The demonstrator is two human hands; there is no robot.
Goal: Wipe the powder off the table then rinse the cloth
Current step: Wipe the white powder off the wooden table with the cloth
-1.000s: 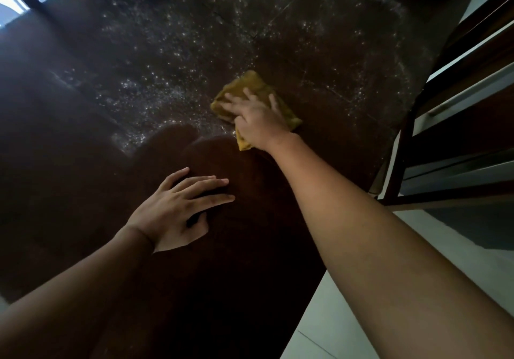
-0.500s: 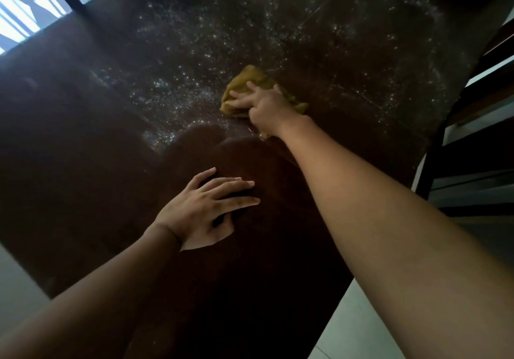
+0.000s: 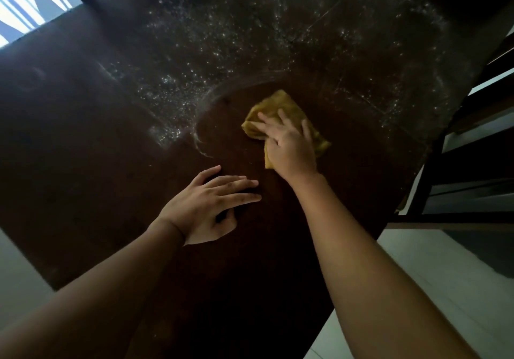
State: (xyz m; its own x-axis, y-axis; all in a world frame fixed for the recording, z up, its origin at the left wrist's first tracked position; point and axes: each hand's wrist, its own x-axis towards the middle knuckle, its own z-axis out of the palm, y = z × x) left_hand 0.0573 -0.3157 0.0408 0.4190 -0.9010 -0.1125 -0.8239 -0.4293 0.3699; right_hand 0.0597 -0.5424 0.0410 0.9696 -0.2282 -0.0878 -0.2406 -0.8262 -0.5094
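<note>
A folded yellow cloth (image 3: pixel 283 105) lies on the dark brown table (image 3: pixel 83 150) near its middle. My right hand (image 3: pixel 289 144) presses flat on the cloth with its fingers spread. White powder (image 3: pixel 200 60) is scattered over the far half of the table, with a curved ridge of it just left of the cloth. The patch around the cloth looks free of powder. My left hand (image 3: pixel 211 205) rests flat on the table, nearer to me and left of the cloth, holding nothing.
A dark shelf or chair frame with pale slats (image 3: pixel 472 147) stands close against the table's right edge. Pale floor tiles (image 3: pixel 434 272) show at the lower right. A bright window (image 3: pixel 30 5) is at the far left corner.
My right hand has slid the cloth to the right and toward me, leaving a curved wiped patch. My left hand has stayed flat on the table.
</note>
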